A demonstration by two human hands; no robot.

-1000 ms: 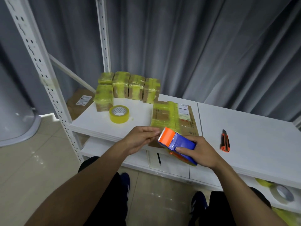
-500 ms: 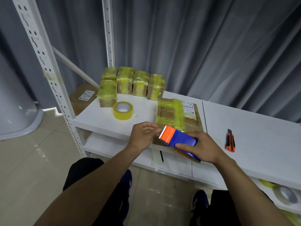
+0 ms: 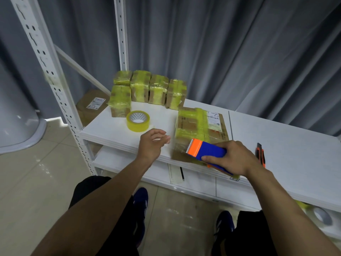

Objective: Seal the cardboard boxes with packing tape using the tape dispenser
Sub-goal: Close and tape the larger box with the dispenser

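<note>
A flat cardboard box [image 3: 214, 130] with yellow tape strips and a white label lies on the white shelf top [image 3: 287, 145]. My right hand [image 3: 232, 157] grips a blue and orange tape dispenser [image 3: 206, 149] at the box's near edge, serrated orange end pointing left. My left hand [image 3: 153, 143] hovers just left of the box, fingers loosely curled, holding nothing. Several small taped boxes [image 3: 149, 89] stand at the back left. A yellow tape roll [image 3: 138, 120] lies in front of them.
An orange utility knife [image 3: 260, 154] lies right of my right hand. A white perforated rack post [image 3: 48, 78] rises at left, with a brown box [image 3: 92, 106] behind it. More tape rolls [image 3: 321, 216] sit on the lower shelf. Grey curtains hang behind.
My left hand has let go of the dispenser's front end and pulled away to the left, fingers loosening. My right hand keeps the dispenser at the box's near edge.
</note>
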